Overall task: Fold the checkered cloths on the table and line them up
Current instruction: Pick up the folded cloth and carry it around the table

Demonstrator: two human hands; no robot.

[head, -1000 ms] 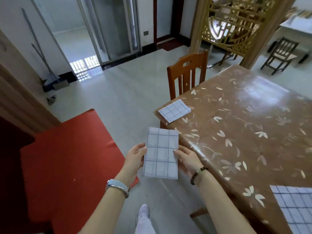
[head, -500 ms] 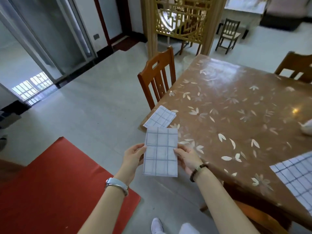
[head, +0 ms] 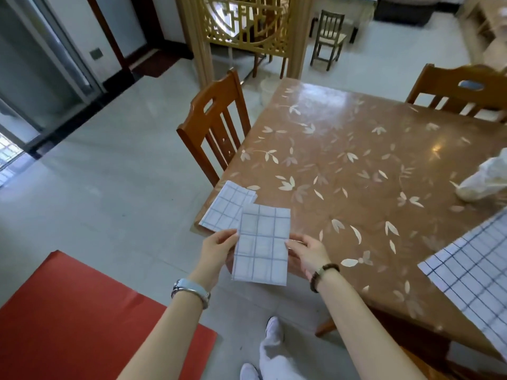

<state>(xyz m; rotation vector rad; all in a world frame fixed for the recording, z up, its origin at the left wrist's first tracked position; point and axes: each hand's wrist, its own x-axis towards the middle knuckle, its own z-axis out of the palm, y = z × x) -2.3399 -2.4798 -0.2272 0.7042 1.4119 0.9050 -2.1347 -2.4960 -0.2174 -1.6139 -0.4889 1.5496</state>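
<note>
While the cloth is held: the held cloth (head: 260,248), folded to a narrow rectangle, hangs between both hands just off the near-left corner of the table (head: 343,160).
Left hand (head: 216,250): pinches the cloth's left edge, thumb on the front, fingers behind.
Right hand (head: 307,253): pinches the right edge in the same way.
Done: the placed cloth (head: 223,209) already lies folded flat on that table corner, just beyond the held one. The held one looks finished too.
Left to do: the held cloth is not yet set down. The spread cloth (head: 472,270) lies unfolded at the table's right edge, partly out of frame and well apart from the corner.
Progress: roughly halfway by my judgement, with one placed, one ready to place, and at least one to fold. Whether more cloths lie out of view cannot be told.
Next need: probably laying the held cloth beside the placed one, edges parallel.
</note>
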